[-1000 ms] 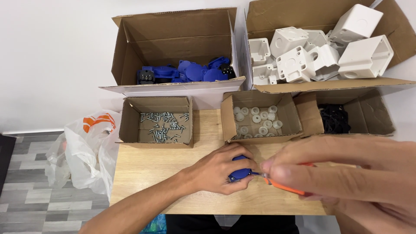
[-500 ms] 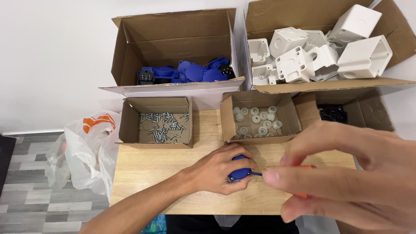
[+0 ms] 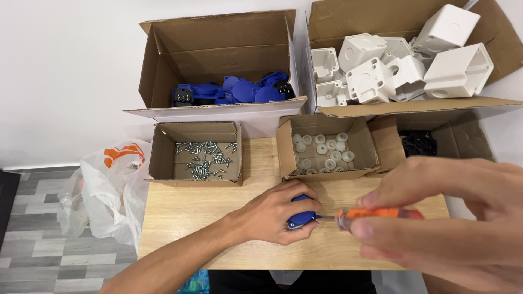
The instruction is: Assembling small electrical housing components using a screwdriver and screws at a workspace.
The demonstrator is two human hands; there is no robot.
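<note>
Moved: your right hand has shifted since a moment ago, so the orange-handled screwdriver shows again.
Left hand: fingers pinch the small blue plastic part against the wooden bench, near centre.
Right fingers: pressed around the handle.
Risk: the tip could slip off towards your left fingers if the part rocks.

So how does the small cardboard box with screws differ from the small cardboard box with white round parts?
The small cardboard box with metal screws stands further left, while the small cardboard box with white round plastic parts stands near the middle. The screws are thin, grey and scattered; the white round parts are thicker and pale. Both boxes are open and brown, and stand on the wooden table.
</note>
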